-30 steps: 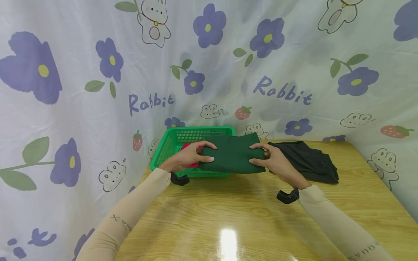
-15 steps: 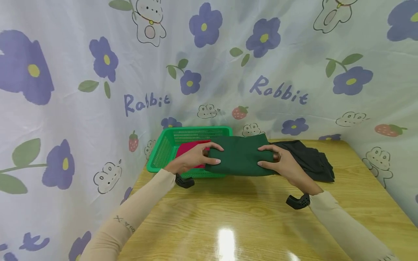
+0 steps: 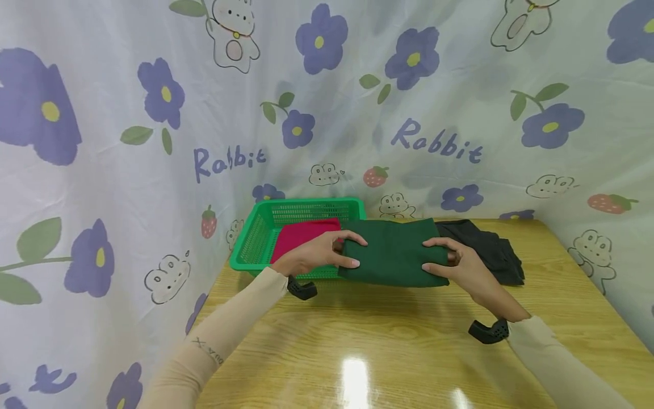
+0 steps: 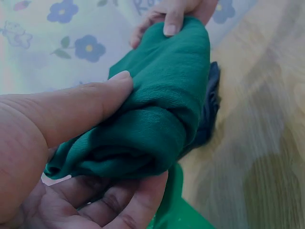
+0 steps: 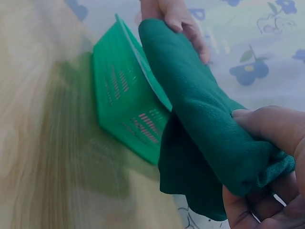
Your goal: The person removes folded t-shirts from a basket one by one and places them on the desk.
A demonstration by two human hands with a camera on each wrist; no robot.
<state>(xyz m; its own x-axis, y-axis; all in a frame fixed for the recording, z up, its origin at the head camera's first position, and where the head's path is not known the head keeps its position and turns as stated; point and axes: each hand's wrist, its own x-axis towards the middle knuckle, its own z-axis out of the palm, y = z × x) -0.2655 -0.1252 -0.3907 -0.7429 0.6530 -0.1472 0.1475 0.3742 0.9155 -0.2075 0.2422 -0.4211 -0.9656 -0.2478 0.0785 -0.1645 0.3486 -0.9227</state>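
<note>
A folded dark green cloth (image 3: 393, 253) is held up between both hands, beside the basket's right part in the head view. My left hand (image 3: 327, 250) grips its left end, thumb on one face and fingers around the other side. On its right end is my right hand (image 3: 462, 264), pinching it the same way. The left wrist view shows the rolled layers of the cloth (image 4: 162, 86) at the left hand's end. In the right wrist view a loose flap hangs below the cloth (image 5: 190, 95).
A green plastic basket (image 3: 246, 244) stands at the back left of the wooden table (image 3: 327, 352), with a red cloth (image 3: 301, 234) in it. Behind the right hand lies a black cloth (image 3: 485, 250) on the table. A patterned curtain (image 3: 357, 102) hangs behind and at the left.
Both hands have moved right with the green cloth, away from the basket's middle. More of the red cloth shows. The hands' grip looks the same.
</note>
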